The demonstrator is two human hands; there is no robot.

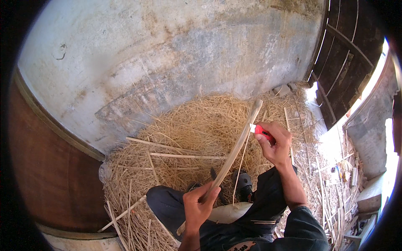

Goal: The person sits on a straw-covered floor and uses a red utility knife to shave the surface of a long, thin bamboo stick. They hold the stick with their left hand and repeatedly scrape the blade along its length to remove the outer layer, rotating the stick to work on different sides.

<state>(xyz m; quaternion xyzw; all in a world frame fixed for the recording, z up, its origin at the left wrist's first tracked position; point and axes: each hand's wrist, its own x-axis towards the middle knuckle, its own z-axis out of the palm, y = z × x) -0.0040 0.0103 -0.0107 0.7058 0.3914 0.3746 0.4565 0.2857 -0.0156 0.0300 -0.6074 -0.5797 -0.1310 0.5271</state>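
My left hand (pixel 199 205) grips the lower part of a long pale cane strip (pixel 238 144) that slants up and to the right. My right hand (pixel 274 144) holds a small red-handled cutter (pixel 261 131), with its blade end against the strip near the upper end. A thin shaving (pixel 240 165) hangs down from the strip. My legs in dark trousers (pixel 167 201) are folded below, with a white piece (pixel 228 211) lying across my lap.
A heap of straw-like shavings (pixel 197 125) and several loose cane sticks (pixel 167 146) cover the floor before a stained grey wall (pixel 167 54). A brown curved surface (pixel 50 167) stands at left. A dark wooden door (pixel 343 54) and sunlit ground with scraps (pixel 335 167) lie at right.
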